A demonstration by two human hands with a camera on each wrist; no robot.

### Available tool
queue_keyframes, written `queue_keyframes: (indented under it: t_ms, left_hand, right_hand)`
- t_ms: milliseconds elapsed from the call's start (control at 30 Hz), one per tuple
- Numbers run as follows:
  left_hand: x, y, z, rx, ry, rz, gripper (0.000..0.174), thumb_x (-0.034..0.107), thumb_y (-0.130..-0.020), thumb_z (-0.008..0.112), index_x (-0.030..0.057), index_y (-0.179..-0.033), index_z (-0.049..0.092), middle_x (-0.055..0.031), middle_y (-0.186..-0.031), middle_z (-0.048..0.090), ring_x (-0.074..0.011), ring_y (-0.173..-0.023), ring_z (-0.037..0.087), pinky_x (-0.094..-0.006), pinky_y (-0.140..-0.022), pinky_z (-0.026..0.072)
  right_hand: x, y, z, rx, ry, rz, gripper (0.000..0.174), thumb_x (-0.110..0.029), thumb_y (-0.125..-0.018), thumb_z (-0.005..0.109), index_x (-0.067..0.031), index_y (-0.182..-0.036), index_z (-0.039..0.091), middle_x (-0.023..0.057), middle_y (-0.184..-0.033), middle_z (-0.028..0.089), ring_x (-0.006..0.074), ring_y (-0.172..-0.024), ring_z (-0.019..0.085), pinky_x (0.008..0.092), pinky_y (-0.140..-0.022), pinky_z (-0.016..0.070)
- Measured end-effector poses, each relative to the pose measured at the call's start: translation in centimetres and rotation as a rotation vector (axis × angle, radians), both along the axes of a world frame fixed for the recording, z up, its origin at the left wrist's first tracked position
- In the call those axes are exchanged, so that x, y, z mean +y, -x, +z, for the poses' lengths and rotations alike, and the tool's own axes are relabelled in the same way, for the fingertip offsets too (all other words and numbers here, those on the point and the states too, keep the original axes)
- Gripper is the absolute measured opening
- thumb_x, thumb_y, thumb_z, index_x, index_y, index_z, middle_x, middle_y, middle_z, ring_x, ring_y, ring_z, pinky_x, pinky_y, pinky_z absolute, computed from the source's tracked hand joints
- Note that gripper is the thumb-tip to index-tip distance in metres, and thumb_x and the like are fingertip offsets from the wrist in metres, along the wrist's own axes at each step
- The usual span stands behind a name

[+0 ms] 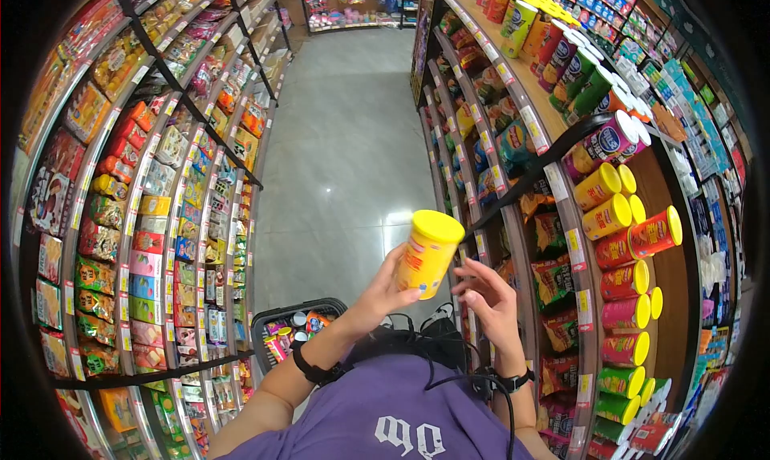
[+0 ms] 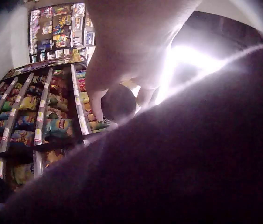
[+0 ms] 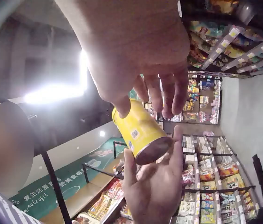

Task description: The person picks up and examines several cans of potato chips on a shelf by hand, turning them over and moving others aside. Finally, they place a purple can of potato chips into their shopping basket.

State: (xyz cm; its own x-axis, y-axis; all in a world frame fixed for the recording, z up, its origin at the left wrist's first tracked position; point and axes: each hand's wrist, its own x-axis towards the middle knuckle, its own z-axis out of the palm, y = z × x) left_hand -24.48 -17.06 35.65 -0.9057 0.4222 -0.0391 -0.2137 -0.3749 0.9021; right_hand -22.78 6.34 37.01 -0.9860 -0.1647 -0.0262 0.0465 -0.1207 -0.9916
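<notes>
A yellow canister (image 1: 429, 255) with a yellow lid is held, tilted, in the left hand (image 1: 385, 295), whose thumb and fingers wrap its lower part. Just to its right the right hand (image 1: 489, 299) hovers with fingers loosely bent, holding nothing. In the right wrist view the canister (image 3: 140, 133) shows its dark metal base towards the left hand (image 3: 152, 186), and the right hand (image 3: 140, 60) is over its other end. The left wrist view shows the left hand (image 2: 122, 51) around the canister's round dark base (image 2: 119, 103).
Snack shelves (image 1: 152, 219) line the left side. On the right, shelves hold bagged snacks (image 1: 553, 283) and rows of canisters (image 1: 622, 279). A black basket (image 1: 261, 332) with packaged goods stands at lower left, beside the body. Grey floor (image 1: 329, 139) runs between the shelves.
</notes>
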Motion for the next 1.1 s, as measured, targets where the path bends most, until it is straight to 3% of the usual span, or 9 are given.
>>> queue_keyframes:
  t_ms: [133, 200, 300, 633, 800, 933, 1033, 1100]
  left_hand:
    - [0.5, -0.5, 0.2, 0.043, 0.014, -0.009, 0.087, 0.016, -0.084, 0.081, 0.0072, -0.152, 0.028, -0.0115, -0.137, 0.04, -0.0237, -0.132, 0.045, -0.0378, -0.113, 0.0358]
    - [0.5, -0.6, 0.0, 0.118, 0.269, 0.006, 0.095, 0.003, -0.075, 0.085, 0.0047, -0.152, 0.029, -0.0069, -0.134, 0.039, -0.0188, -0.138, 0.04, -0.033, -0.111, 0.0404]
    - [0.8, -0.7, 0.0, 0.261, 0.402, 0.042, 0.093, 0.01, -0.074, 0.088, 0.004, -0.15, 0.034, -0.0072, -0.131, 0.039, -0.0187, -0.135, 0.041, -0.0329, -0.112, 0.0396]
    - [0.4, -0.3, -0.4, 0.314, 0.463, 0.022, 0.091, 0.013, -0.071, 0.091, 0.0033, -0.147, 0.041, -0.007, -0.13, 0.039, -0.0205, -0.131, 0.044, -0.0339, -0.113, 0.0376]
    - [0.5, -0.1, -0.3, 0.301, 0.428, 0.0, 0.092, 0.012, -0.071, 0.091, 0.0028, -0.147, 0.04, -0.0068, -0.131, 0.04, -0.0203, -0.133, 0.043, -0.034, -0.114, 0.0359]
    - [0.3, 0.2, -0.4, 0.288, 0.4, -0.023, 0.09, 0.011, -0.073, 0.09, 0.0025, -0.148, 0.04, -0.0066, -0.132, 0.04, -0.0199, -0.135, 0.042, -0.0341, -0.115, 0.0348]
    - [0.1, 0.3, -0.4, 0.261, 0.388, -0.043, 0.089, 0.01, -0.074, 0.088, 0.0019, -0.148, 0.04, -0.0065, -0.132, 0.041, -0.0196, -0.136, 0.042, -0.0335, -0.116, 0.0347]
    - [0.1, 0.6, -0.4, 0.273, 0.38, -0.071, 0.089, 0.008, -0.074, 0.088, 0.0033, -0.148, 0.039, -0.007, -0.132, 0.042, -0.0198, -0.132, 0.047, -0.0339, -0.113, 0.039]
  right_hand:
    - [-0.8, 0.1, -0.9, 0.026, 0.025, -0.015, 0.06, -0.01, -0.092, 0.072, 0.0, -0.145, 0.047, 0.009, -0.135, 0.059, 0.0196, -0.115, 0.062, 0.0301, -0.092, 0.0519]
    - [-0.9, 0.3, -0.9, 0.005, 0.072, 0.006, 0.067, -0.012, -0.091, 0.074, -0.0007, -0.149, 0.042, 0.0095, -0.14, 0.055, 0.0206, -0.124, 0.056, 0.0328, -0.1, 0.0496]
    - [-1.3, 0.2, -1.6, -0.035, 0.177, -0.048, 0.07, -0.013, -0.091, 0.074, -0.0006, -0.151, 0.039, 0.0116, -0.141, 0.054, 0.0217, -0.127, 0.055, 0.036, -0.106, 0.0466]
    - [-1.3, 0.2, -1.0, -0.016, 0.131, -0.077, 0.073, -0.01, -0.091, 0.072, -0.0008, -0.153, 0.035, 0.0133, -0.146, 0.049, 0.0235, -0.13, 0.052, 0.0377, -0.11, 0.0445]
    - [-1.0, 0.2, -0.8, -0.049, 0.221, -0.08, 0.067, -0.009, -0.092, 0.071, -0.0028, -0.151, 0.039, 0.0121, -0.141, 0.054, 0.0216, -0.123, 0.058, 0.0366, -0.096, 0.0549]
    - [-0.7, 0.4, -1.1, -0.052, 0.245, -0.084, 0.064, -0.008, -0.092, 0.07, -0.0035, -0.149, 0.041, 0.0109, -0.137, 0.057, 0.021, -0.12, 0.059, 0.0364, -0.089, 0.0578]
    - [-0.5, 0.5, -1.3, -0.093, 0.255, -0.061, 0.062, -0.007, -0.092, 0.07, -0.0035, -0.147, 0.041, 0.0116, -0.143, 0.051, 0.0222, -0.121, 0.059, 0.0364, -0.094, 0.056]
    - [-1.0, 1.0, -1.1, 0.176, 0.123, -0.179, 0.061, -0.005, -0.091, 0.071, -0.0036, -0.144, 0.04, 0.0126, -0.151, 0.042, 0.0231, -0.125, 0.057, 0.0372, -0.101, 0.0526]
